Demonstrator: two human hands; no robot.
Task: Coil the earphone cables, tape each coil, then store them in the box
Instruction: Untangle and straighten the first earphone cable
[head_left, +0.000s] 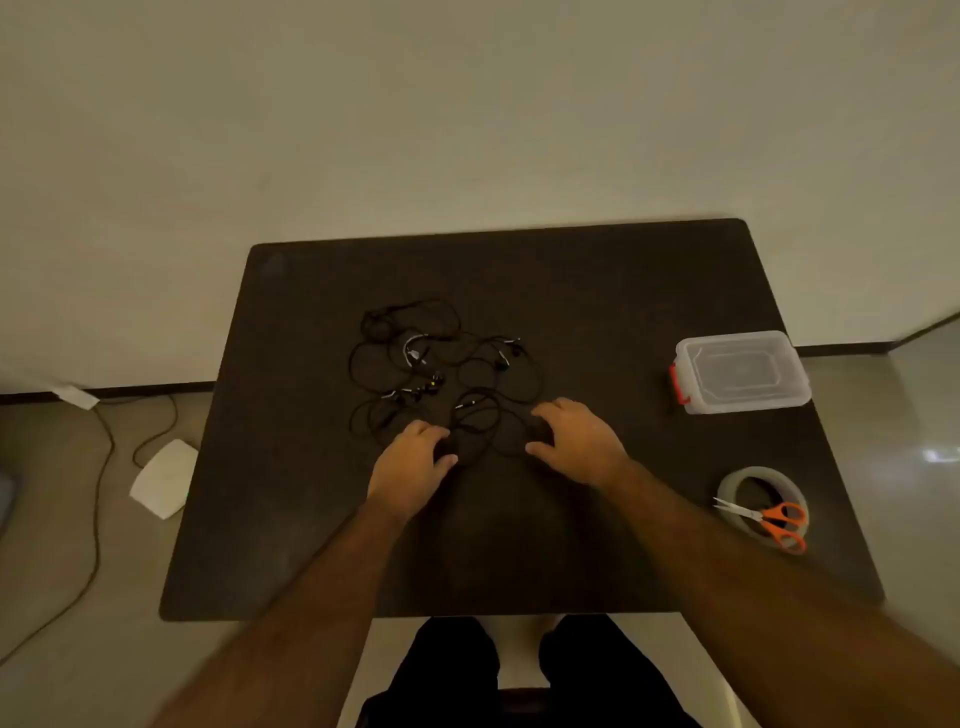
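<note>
Left hand (415, 462): centre of the head view, palm down, fingers curled onto the near edge of the earphone cables (441, 374); touching strands, whether one is actually pinched cannot be told.
Right hand (574, 441): just right of the left, fingers spread and bent, tips resting on the near right loops; no firm hold visible.
Earphone cables: one loose black tangle in the middle of the frame on the dark table (519, 545), several sets overlapping, small pale plugs and buds showing among the loops; none coiled yet.
Handling, judged: very light, limp, thin; likely to snag on each other, so best drawn out slowly from a plug or a bud end, not yanked mid-strand; joints at plugs and buds probably the weak spots.
Where to hold, judged: pinch one end piece, hold the rest of the pile down with the other hand, then wind over the fingers.
Box (743, 371): right of frame, clear plastic, lid on, red latch at its left end, well apart from the tangle.
Tape roll (727, 488): lower right, lying flat.
Scissors (769, 517): orange handles, lying across the tape roll.
Floor, left of frame: white device (163, 478) with a trailing cord.
</note>
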